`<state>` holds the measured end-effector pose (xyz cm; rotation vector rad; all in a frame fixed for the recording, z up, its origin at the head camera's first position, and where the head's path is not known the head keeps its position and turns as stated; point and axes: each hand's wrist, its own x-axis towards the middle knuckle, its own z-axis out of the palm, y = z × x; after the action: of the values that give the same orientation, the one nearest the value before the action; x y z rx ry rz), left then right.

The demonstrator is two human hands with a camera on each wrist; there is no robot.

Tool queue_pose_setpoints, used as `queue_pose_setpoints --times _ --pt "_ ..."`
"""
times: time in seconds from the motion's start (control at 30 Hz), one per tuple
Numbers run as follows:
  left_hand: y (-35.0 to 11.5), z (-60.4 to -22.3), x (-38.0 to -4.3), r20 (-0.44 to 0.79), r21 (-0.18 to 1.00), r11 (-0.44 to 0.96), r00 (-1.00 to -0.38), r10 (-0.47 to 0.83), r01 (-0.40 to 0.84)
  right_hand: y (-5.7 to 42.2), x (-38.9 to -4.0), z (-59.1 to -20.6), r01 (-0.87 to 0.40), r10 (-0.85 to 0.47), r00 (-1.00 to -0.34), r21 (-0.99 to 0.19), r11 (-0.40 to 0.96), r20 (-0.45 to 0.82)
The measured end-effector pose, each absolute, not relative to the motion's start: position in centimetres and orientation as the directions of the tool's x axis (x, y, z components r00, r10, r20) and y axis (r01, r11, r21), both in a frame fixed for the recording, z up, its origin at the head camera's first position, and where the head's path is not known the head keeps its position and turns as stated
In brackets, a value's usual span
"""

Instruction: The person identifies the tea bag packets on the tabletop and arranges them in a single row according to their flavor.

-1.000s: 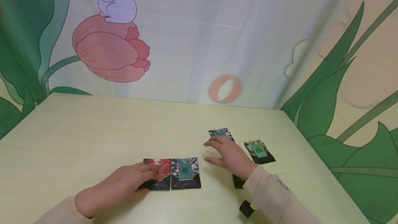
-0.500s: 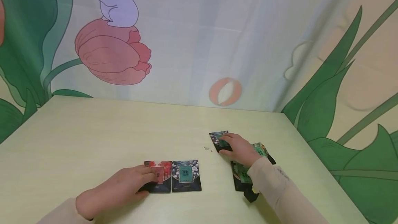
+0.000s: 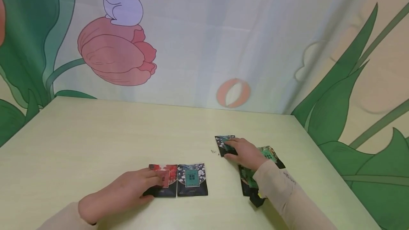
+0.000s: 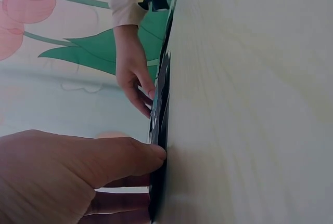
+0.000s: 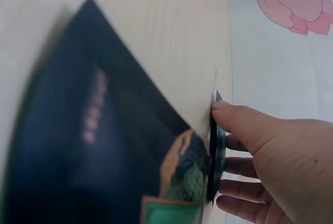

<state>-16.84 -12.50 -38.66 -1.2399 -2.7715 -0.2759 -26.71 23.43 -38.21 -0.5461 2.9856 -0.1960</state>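
Observation:
In the head view, my left hand (image 3: 127, 186) rests on a red and black packet (image 3: 170, 178), its fingers straight across the face. The left wrist view shows that thumb at the packet's edge. Touching its right side lies a dark blue packet with white blossoms and a teal label (image 3: 192, 180). Farther back at the right, my right hand (image 3: 246, 153) holds a similar blossom packet (image 3: 221, 141) between thumb and fingers. That packet lies flat on the table, its right part hidden by my fingers.
Under my right forearm lies a green-labelled packet (image 3: 247, 178); another green-labelled packet (image 3: 271, 153) lies beside it, partly hidden. A black device (image 3: 256, 199) hangs at my right wrist. Small crumbs (image 3: 213, 151) dot the table (image 3: 112, 134). A printed curtain (image 3: 191, 45) stands behind.
From hovering above the table, my right hand has moved right and down onto the far blossom packet, then stayed there. My left hand has kept its place on the red packet.

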Motion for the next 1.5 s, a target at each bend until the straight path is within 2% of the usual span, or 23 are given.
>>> queue_pose_setpoints --times 0.77,1.5 --pt "-12.6 -38.7 -16.8 0.195 0.139 0.64 -0.654 0.731 0.756 21.5 -24.4 -38.4 -0.423 -0.426 -0.904 -0.077 0.903 -0.035" --pt "-12.4 -38.7 -16.8 0.161 0.132 0.664 -0.676 0.719 0.736 21.1 -21.1 -38.1 -0.512 -0.513 -0.858 -0.061 0.857 -0.006"
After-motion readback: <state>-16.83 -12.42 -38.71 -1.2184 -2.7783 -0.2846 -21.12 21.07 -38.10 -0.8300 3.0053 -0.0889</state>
